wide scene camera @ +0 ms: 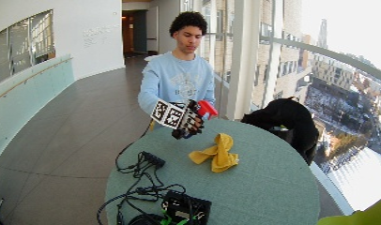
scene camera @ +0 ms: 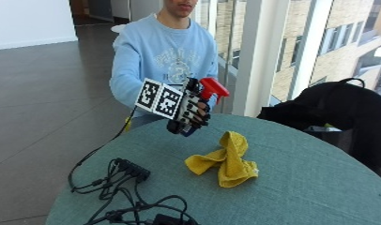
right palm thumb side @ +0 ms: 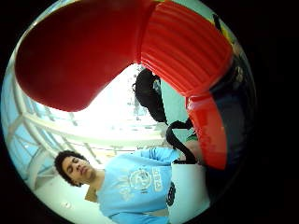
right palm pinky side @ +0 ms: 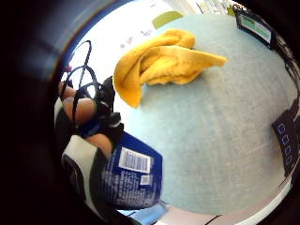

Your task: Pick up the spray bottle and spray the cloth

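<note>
My gloved right hand (scene camera: 189, 114) has its fingers curled round the dark blue plastic spray bottle with the red ribbed trigger head (scene camera: 212, 88), holding it lifted clear above the round table covered in pale green fabric (scene camera: 315, 187), near my edge of it. The crumpled yellow towelling cloth (scene camera: 226, 160) lies on the tabletop, apart from the bottle and further toward the middle. From here I think the main risk is aim: the nozzle seems to point past the cloth, so a squeeze now would wet the tabletop or the black cables and power strip (scene camera: 131, 169) lying nearby. I can't tell whether a finger sits on the trigger, so regripping could let the bottle slip.
</note>
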